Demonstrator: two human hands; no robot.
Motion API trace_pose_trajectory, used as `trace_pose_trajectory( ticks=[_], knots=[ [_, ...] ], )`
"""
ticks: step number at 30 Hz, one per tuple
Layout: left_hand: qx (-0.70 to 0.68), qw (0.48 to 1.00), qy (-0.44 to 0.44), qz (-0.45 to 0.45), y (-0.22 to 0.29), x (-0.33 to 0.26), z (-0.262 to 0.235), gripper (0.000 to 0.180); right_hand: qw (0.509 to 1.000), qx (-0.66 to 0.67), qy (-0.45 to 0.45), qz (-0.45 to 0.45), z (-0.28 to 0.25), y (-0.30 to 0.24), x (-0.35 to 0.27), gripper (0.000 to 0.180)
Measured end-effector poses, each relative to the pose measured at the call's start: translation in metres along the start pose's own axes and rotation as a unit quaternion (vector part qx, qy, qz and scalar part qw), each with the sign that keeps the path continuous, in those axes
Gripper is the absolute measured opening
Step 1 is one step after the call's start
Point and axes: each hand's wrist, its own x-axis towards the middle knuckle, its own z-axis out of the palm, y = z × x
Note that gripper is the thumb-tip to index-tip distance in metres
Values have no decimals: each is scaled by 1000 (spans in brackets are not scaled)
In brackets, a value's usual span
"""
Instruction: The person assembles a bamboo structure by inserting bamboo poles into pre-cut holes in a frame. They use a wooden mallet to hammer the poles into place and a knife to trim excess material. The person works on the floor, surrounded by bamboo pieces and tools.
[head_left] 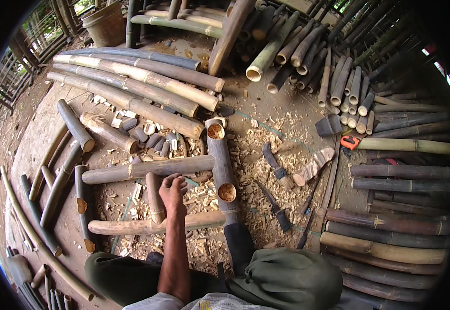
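Note:
My left hand (pixel 173 192) is over the middle of a bamboo frame, its fingers curled in; whatever they may hold is hidden. Just beside it, a short bamboo piece (pixel 155 200) stands between the upper bamboo rail (pixel 147 169) and the lower bamboo rail (pixel 147 226). At their right ends both rails meet a thick dark bamboo post (pixel 222 164) with two cut round openings. The post's near end, in a dark covering, lies between my knees. Along the left ends lies another dark bamboo post (pixel 83 199) with notches. My right hand is out of view.
Wood chips (pixel 251 227) litter the ground. A curved blade (pixel 273 204), a brush-like tool (pixel 279 168), a carved wooden block (pixel 314 166) and an orange-handled saw (pixel 350 142) lie to the right. Bamboo poles (pixel 385 253) are stacked right and far; a bucket (pixel 104 26) stands far left.

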Motion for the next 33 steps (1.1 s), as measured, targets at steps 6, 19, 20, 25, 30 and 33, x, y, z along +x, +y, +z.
trace_pose_trajectory(
  ticks=[6, 19, 20, 25, 30, 33],
  knots=[
    [300, 909, 116, 265, -48, -13, -33, 26, 999, 13, -20, 35, 38, 46, -18, 20],
    [599, 736, 74, 306, -79, -42, -42, 39, 967, -147, 29, 206, 266, 202, -21, 18],
    [597, 736, 74, 312, -79, -42, -42, 39, 964, -156, 30, 212, 275, 207, -21, 19],
    [612, 729, 65, 300, -80, -39, -50, 46, 956, -178, 44, 230, 303, 219, -30, 22],
    [612, 724, 75, 308, -87, -31, -52, 39, 938, -156, 138, 276, 298, 215, -28, 25],
    [600, 723, 83, 332, -87, -34, -52, 37, 916, -122, 181, 337, 304, 209, -36, 20]
  ],
)
